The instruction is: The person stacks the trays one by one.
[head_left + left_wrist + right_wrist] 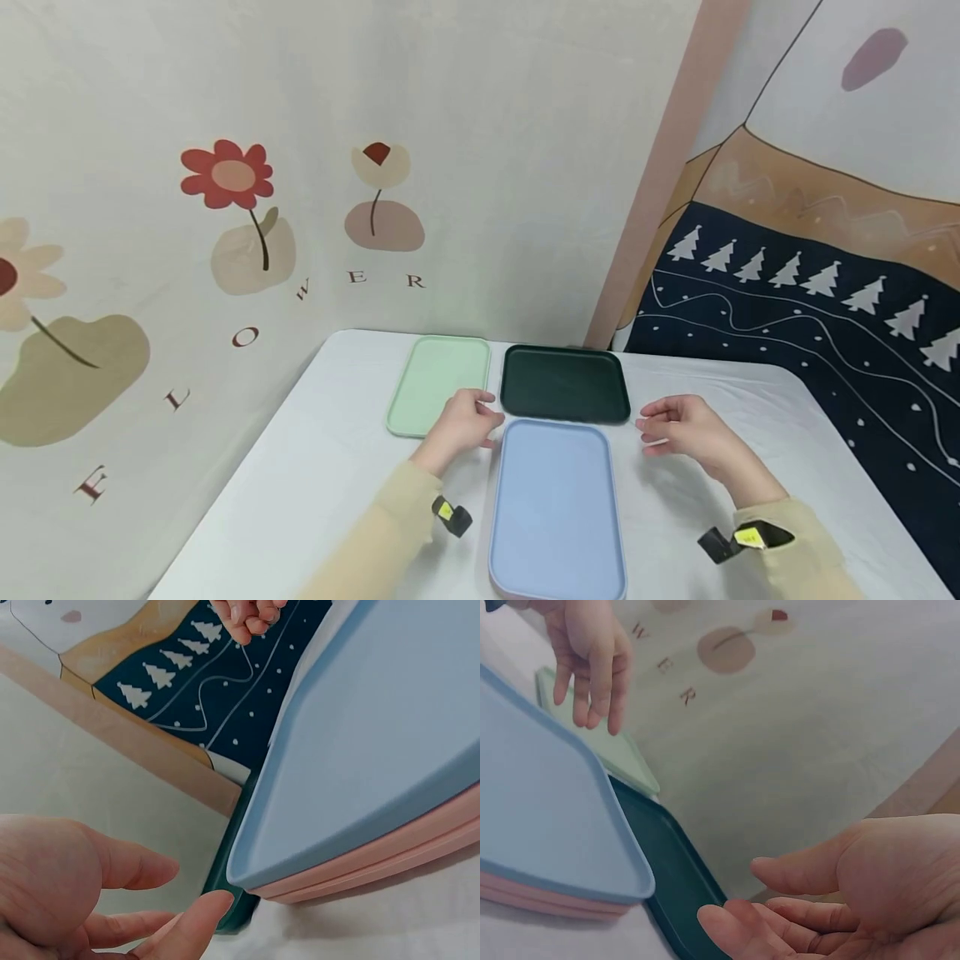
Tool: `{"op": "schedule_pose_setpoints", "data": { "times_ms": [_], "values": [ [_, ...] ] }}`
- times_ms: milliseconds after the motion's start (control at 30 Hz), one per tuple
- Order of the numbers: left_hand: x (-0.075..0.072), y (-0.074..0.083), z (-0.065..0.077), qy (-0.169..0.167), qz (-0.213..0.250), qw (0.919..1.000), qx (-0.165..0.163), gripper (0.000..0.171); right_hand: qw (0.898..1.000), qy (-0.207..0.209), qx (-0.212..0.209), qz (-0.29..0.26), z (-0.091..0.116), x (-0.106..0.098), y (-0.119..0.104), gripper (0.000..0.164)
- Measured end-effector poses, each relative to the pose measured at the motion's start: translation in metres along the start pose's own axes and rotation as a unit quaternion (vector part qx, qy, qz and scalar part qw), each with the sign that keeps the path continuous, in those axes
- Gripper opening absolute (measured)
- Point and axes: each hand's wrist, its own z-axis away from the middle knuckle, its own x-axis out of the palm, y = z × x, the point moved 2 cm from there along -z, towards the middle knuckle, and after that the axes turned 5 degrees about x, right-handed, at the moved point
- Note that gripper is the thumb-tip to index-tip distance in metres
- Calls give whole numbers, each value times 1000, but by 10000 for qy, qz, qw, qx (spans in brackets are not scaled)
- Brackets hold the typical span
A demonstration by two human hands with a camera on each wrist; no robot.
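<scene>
A blue tray (557,508) lies on top of pink trays (375,859) in a stack, long side pointing away from me. Behind it a dark green tray (564,383) lies flat, and a light green tray (438,387) is to its left. My left hand (467,423) is by the stack's far left corner, overlapping the light green tray's near edge in the head view; its fingers are relaxed and hold nothing. To the right of the dark green tray, my right hand (678,429) hovers over the cloth with loosely bent fingers and nothing in them.
A white cloth (300,492) covers the table. Behind it hangs a pale curtain (510,167) with flower prints and letters. On the right a dark blue printed hanging (750,317) with white trees comes down beside the table's edge.
</scene>
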Motion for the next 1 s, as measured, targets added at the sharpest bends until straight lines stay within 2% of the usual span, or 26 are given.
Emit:
{"op": "schedule_pose_setpoints", "data": {
  "times_ms": [433, 700, 767, 900, 1000],
  "values": [
    [1, -4, -33, 156, -564, 9983, -69, 46, 9986, 298, 348, 247, -46, -16, 8, 36],
    [3, 0, -56, 185, -1301, 9912, -149, 44, 9954, 574, 556, 520, -68, -25, 17, 38],
    [4, 2, -62, 200, -1458, 9890, -146, 38, 9947, 645, 602, 523, -74, -26, 21, 38],
    [8, 3, -73, 164, -1619, 9864, -228, 8, 9949, 732, 549, 418, -84, -28, 26, 38],
    [14, 5, -77, 131, -1743, 9843, -243, 20, 9948, 796, 453, 455, -88, -29, 28, 38]
  ]
}}
